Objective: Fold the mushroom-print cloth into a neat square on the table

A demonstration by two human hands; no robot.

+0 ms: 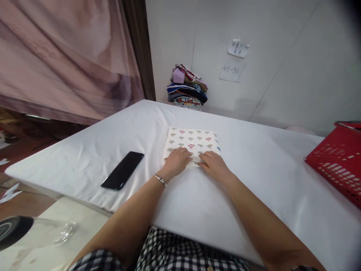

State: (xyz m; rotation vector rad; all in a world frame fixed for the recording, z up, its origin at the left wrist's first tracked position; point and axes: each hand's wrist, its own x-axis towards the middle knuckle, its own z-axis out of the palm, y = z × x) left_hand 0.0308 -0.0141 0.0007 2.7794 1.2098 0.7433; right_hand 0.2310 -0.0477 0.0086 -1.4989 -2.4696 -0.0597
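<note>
Folded cloth [194,140], cream w/ mushroom print, lies flat at mid-table, near edge under both hands; legend runs near to far. Checked garment [169,252] at bottom of frame, on the person's lap, against the near table edge; glass object [65,231] at lower left, on a pale surface below table level, partly blurred. Both forearms reach fwd over the white table cover [254,195]; thin bracelet [160,180] on left wrist. Left hand [176,162] palm down, fingers spread loosely, resting on near-left part of cloth; grips nothing, only presses. Right hand [216,165] likewise palm down on near-right part, fingertips at the layered near edge; not closed round anything; hands just beside each other, approx. touching at the fingertips. Black phone [123,170] lies face up to the left of the cloth, apart from it, set diagonally. Red plastic basket [338,162] at right edge of table, well apart from cloth, partly out of frame. Stack of folded clothes [187,86], mixed colours, at far side against the wall. Two paper notes [238,48] on wall above and right of stack; lower one reads "45-50". Pink curtain [64,56] fills upper left.
</note>
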